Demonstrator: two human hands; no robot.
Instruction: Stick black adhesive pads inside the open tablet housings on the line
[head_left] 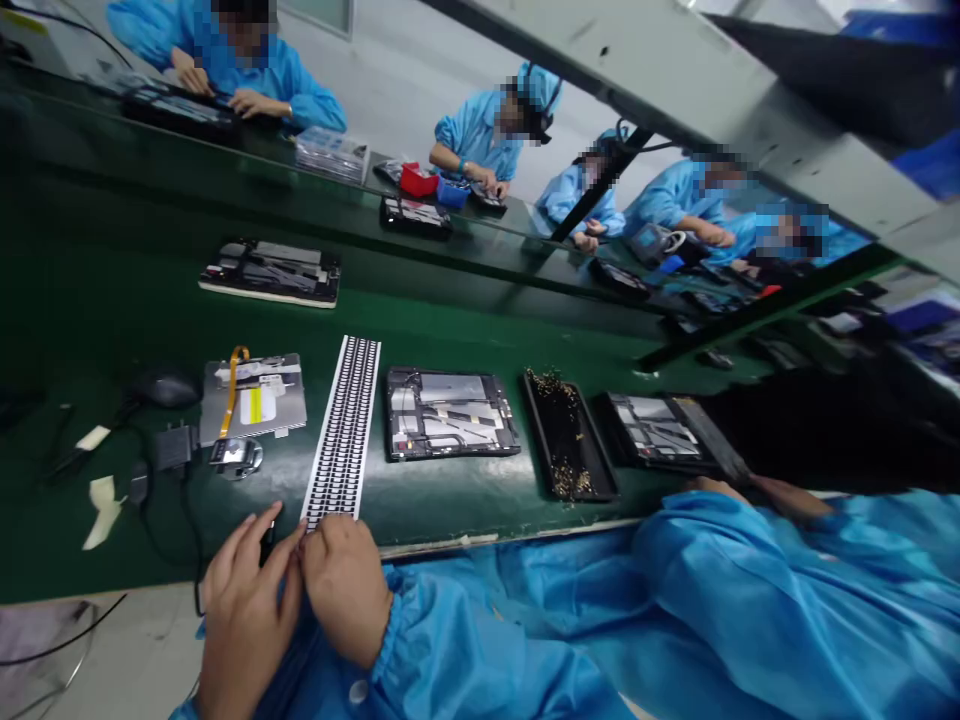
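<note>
A long white sheet of small black stickers (346,430) lies on the green bench, its near end at my hands. My right hand (346,585) is closed over that near end, fingers curled and fingertips hidden from view. Beside it, my left hand (247,600) has its fingers stretched and apart, with a fingertip at the sheet's near left corner. A small dark object shows behind the left fingers, too hidden to name. Right of the sheet sits an opened tablet-like device (450,415) with its inside parts exposed.
Left are a metal-backed screen panel (281,400) with an orange flex cable, a charger (174,446) and a black mouse (166,389). Right, a black tray (559,430) holds tiny brass-coloured screws. Another opened device (270,270) lies farther back. A co-worker's sleeve (712,560) is close at right.
</note>
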